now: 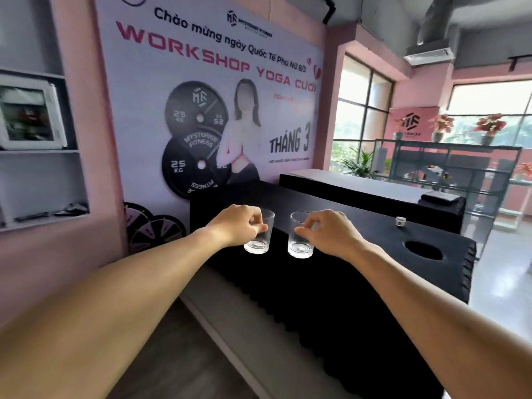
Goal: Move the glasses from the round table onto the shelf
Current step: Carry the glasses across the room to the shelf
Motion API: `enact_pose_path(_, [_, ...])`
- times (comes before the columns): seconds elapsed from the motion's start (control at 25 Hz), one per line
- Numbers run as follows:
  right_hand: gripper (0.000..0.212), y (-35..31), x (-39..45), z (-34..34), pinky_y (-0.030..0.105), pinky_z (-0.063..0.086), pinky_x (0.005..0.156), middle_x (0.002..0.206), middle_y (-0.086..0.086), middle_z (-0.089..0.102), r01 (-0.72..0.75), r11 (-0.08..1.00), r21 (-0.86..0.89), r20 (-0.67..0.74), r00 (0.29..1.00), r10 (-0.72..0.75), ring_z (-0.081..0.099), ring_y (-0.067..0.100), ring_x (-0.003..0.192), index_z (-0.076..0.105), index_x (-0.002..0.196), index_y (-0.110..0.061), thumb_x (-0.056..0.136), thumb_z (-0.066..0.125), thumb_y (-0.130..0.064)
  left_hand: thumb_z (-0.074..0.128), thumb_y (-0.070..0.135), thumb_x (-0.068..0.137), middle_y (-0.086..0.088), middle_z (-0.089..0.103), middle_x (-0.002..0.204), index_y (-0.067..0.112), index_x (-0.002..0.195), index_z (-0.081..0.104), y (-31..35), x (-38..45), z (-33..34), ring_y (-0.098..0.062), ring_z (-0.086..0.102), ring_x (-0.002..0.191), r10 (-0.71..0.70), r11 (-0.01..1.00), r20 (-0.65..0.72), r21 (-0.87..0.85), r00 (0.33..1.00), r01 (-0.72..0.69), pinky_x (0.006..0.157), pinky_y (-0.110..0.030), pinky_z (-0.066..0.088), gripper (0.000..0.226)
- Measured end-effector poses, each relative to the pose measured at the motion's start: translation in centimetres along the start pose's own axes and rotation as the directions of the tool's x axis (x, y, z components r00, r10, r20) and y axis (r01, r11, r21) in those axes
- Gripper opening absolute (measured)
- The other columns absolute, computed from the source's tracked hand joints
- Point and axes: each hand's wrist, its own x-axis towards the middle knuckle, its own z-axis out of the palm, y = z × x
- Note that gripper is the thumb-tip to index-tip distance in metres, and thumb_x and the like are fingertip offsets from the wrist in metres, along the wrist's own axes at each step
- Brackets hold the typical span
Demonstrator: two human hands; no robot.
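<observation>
I carry two clear drinking glasses in the air, one in each hand. My left hand [237,224] pinches the rim of the left glass [258,240] from above. My right hand [329,233] pinches the rim of the right glass [299,244] the same way. Both glasses hang upright and empty over a black padded bench [331,298]. A white recessed wall shelf [40,152] is at the far left. No round table is in view.
A framed picture [28,113] stands on the shelf, and dark items [51,213] lie on its lower level. A large banner [213,96] covers the wall ahead. A small white object [400,221] sits on the bench. A glass display rack [460,168] stands at right.
</observation>
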Motion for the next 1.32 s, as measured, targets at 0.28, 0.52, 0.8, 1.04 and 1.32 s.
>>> enact_pose_path(0.28, [0.018, 0.9, 15.3, 7.2, 0.025, 0.047, 0.070, 0.075, -0.019, 0.061, 0.091, 0.992, 0.093, 0.078, 0.992, -0.098, 0.059, 0.003, 0.075, 0.071, 0.072, -0.032, 0.077, 0.072, -0.049, 0.064, 0.045, 0.087, 0.013, 0.064, 0.078, 0.032, 0.073, 0.058, -9.8, 9.6, -0.3, -0.003, 0.060, 0.073, -0.197, 0.979, -0.098, 0.033, 0.975, 0.201, 0.061, -0.023, 0.041, 0.020])
enact_pose_path(0.52, [0.020, -4.4, 24.8, 15.8, 0.020, 0.042, 0.057, 0.069, -0.014, 0.065, 0.226, 0.961, 0.160, 0.151, 0.956, -0.250, 0.059, 0.001, 0.070, 0.066, 0.063, -0.034, 0.079, 0.072, -0.046, 0.064, 0.044, 0.088, 0.015, 0.059, 0.076, 0.031, 0.071, 0.054, -18.9, 12.1, -3.5, -0.006, 0.056, 0.071, -0.366, 0.923, -0.167, 0.061, 0.915, 0.380, 0.058, -0.024, 0.036, 0.024])
enact_pose_path(0.8, [0.017, -13.0, 34.7, 26.4, 0.030, 0.052, 0.072, 0.079, -0.014, 0.066, 0.296, 0.924, 0.242, 0.202, 0.916, -0.346, 0.062, 0.007, 0.078, 0.071, 0.075, -0.030, 0.080, 0.071, -0.046, 0.063, 0.040, 0.092, 0.014, 0.052, 0.073, 0.026, 0.087, 0.060, -31.0, 15.1, -8.7, -0.016, 0.052, 0.078, -0.398, 0.882, -0.228, 0.172, 0.888, 0.440, 0.065, -0.027, 0.035, 0.016])
enact_pose_path(1.04, [0.020, -19.5, 43.2, 32.6, 0.030, 0.050, 0.073, 0.085, -0.010, 0.069, 0.342, 0.910, 0.236, 0.203, 0.898, -0.390, 0.063, 0.012, 0.082, 0.071, 0.078, -0.028, 0.080, 0.070, -0.048, 0.063, 0.043, 0.090, 0.009, 0.060, 0.081, 0.033, 0.077, 0.057, -41.2, 19.1, -13.7, -0.015, 0.057, 0.080, -0.395, 0.880, -0.257, 0.169, 0.882, 0.444, 0.058, -0.023, 0.036, 0.018])
enact_pose_path(1.32, [0.022, -23.9, 51.9, 39.9, 0.029, 0.048, 0.065, 0.079, -0.013, 0.066, 0.363, 0.900, 0.242, 0.219, 0.883, -0.415, 0.061, 0.009, 0.076, 0.069, 0.075, -0.029, 0.079, 0.071, -0.050, 0.062, 0.046, 0.090, 0.008, 0.062, 0.090, 0.031, 0.082, 0.062, -51.8, 24.3, -16.2, -0.016, 0.060, 0.088, -0.409, 0.871, -0.280, 0.163, 0.868, 0.463, 0.067, -0.028, 0.041, 0.018])
